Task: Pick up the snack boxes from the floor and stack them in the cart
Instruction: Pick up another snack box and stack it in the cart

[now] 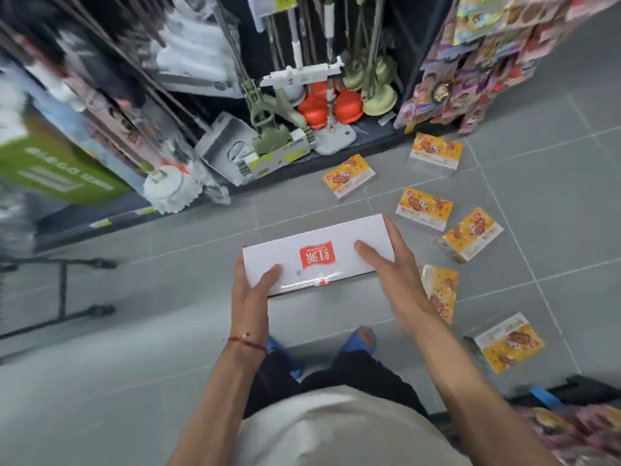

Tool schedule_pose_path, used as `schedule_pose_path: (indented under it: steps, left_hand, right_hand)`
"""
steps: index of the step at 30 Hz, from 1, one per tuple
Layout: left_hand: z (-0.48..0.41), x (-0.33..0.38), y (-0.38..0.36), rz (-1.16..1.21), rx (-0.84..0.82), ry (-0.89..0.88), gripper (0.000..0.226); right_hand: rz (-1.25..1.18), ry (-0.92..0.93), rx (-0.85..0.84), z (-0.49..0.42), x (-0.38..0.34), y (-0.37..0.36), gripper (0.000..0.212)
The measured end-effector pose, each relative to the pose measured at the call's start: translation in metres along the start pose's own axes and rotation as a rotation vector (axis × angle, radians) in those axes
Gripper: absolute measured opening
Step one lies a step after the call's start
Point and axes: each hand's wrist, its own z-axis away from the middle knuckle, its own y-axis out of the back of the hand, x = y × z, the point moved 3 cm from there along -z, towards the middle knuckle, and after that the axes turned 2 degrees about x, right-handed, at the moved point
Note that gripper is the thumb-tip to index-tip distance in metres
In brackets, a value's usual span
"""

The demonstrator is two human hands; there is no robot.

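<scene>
Gripping a long white box [339, 235] at both ends, the person holds it flat and low over the grey tiled floor [554, 203], just ahead of their feet in blue sandals [361, 341]. The left hand [250, 290] clasps the near left end, with the thumb lying on the top face and the fingers hidden underneath. The right hand [391, 264] clasps the right end, with the thumb on top and the fingers running along the far right edge. A red logo sits in the middle of the box's top face, and a strip of tape crosses its near edge. A red string bracelet [247, 343] circles the left wrist.

Six yellow boxes [424, 208] lie scattered on the floor to the right of the white box and apart from one another. Two lie close to the foot of the shelves. Two lie further right, and one is partly hidden behind the right forearm. The last lies nearest the person.

Beyond the white box, a shelf holds mops and orange plungers [327, 107], and a white mop head [169, 190] rests at its base. A rack of colourful packets [470, 62] stands to the right of the shelf. A black metal frame [62, 287] shows at the left edge; I cannot tell whether it belongs to the cart.
</scene>
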Motion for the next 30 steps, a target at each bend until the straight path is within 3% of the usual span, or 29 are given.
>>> schedule_pose_path:
  steps: [10,18,30]
  left_hand:
    - [-0.023,0.013,0.227,0.207,0.270,-0.022,0.055]
    - [-0.039,0.013,0.416,0.234,0.463,-0.030,0.051]
    - [-0.072,0.032,0.599,0.352,0.815,0.020,0.056]
  right_hand:
    - [0.167,0.056,-0.256,0.034,-0.003,-0.238,0.049]
    - [0.250,0.052,-0.438,0.079,0.023,-0.434,0.050]
    - [0.356,0.046,-0.658,0.102,0.027,-0.675,0.043]
